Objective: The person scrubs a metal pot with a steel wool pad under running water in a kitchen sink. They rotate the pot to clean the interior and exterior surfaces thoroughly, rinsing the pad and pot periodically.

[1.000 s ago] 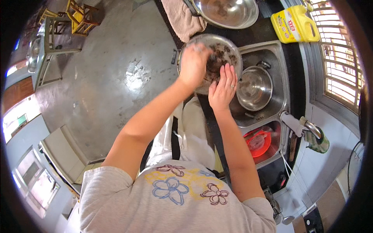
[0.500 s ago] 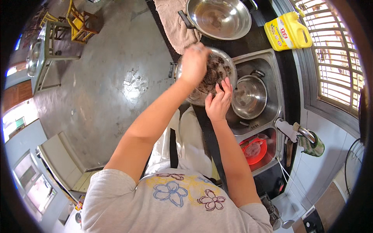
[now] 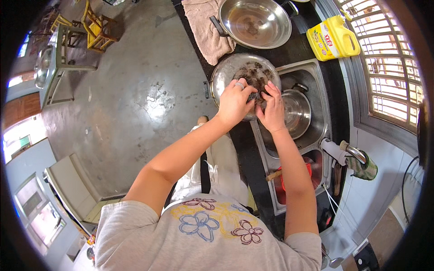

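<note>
1. Resting on the steel sink's [image 3: 316,90] left rim, a round shiny metal bowl [image 3: 226,74] holds dark, crumbly clumps.
2. The left hand [image 3: 234,101] and right hand [image 3: 272,108] meet over it, fingers curled, pinching a dark clump together.
3. Inside the sink sits one steel pot [image 3: 296,113].
4. Beyond the sink sit one wide steel pan [image 3: 255,22], one beige towel [image 3: 208,27] and one yellow jug [image 3: 332,37].

Daylight enters through the barred window [image 3: 389,67] to the right of the hands [image 3: 253,101], bright and slightly overexposed; glare sits on the steel basin [image 3: 253,20] beyond them and on the floor [image 3: 153,97] to their left; focus is sharp centrally; the fisheye bends edges, and the rim falls black.
</note>
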Action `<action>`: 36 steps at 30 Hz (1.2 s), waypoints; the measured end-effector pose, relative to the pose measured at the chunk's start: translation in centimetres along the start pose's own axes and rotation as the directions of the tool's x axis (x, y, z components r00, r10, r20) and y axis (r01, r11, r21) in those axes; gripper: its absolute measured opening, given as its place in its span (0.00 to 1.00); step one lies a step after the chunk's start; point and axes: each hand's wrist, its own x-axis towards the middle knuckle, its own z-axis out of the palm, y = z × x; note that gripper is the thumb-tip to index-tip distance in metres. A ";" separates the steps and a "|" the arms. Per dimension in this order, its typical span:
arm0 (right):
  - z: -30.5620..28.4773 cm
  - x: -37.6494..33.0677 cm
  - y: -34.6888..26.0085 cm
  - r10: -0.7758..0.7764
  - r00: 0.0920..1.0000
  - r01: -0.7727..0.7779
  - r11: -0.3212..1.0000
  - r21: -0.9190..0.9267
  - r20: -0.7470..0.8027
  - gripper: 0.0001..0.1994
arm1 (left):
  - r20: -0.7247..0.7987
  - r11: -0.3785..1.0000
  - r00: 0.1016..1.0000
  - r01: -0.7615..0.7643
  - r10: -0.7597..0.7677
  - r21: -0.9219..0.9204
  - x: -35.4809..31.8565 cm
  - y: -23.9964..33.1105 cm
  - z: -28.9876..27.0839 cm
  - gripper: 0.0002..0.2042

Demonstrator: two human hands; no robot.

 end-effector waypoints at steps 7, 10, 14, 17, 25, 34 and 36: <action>0.0 2.2 -4.7 0.186 0.982 -0.188 0.970 0.154 0.027 0.34 | 0.173 0.956 0.970 0.207 -0.172 -0.207 2.2 -0.2 -2.3 0.24; 1.5 2.0 -5.1 0.255 0.963 -0.240 0.957 0.161 -0.084 0.27 | 0.113 0.963 0.994 0.030 0.000 -0.268 0.9 -3.2 -3.1 0.26; 0.1 3.6 -6.2 0.215 0.976 -0.212 0.975 0.069 -0.040 0.21 | 0.000 0.984 0.986 -0.168 0.168 -0.054 -1.0 -6.7 -2.4 0.45; 0.8 3.4 -6.2 0.211 0.977 -0.212 0.976 0.050 0.026 0.17 | 0.076 0.992 0.989 -0.129 0.129 -0.016 -1.9 -7.4 -1.7 0.53; 2.6 4.4 -7.1 0.385 0.905 -0.391 0.920 0.002 -0.180 0.10 | 0.066 0.995 0.994 -0.095 0.092 0.036 -2.0 -7.5 -1.8 0.54; 1.9 3.7 -7.0 0.358 0.929 -0.365 0.928 -0.073 -0.096 0.10 | 0.038 0.989 0.989 -0.143 0.144 -0.032 -1.2 -7.9 -1.8 0.54; 0.7 3.8 -6.6 0.411 0.911 -0.411 0.912 0.001 -0.015 0.10 | 0.043 0.988 0.988 -0.148 0.150 -0.030 -1.4 -7.9 -1.8 0.54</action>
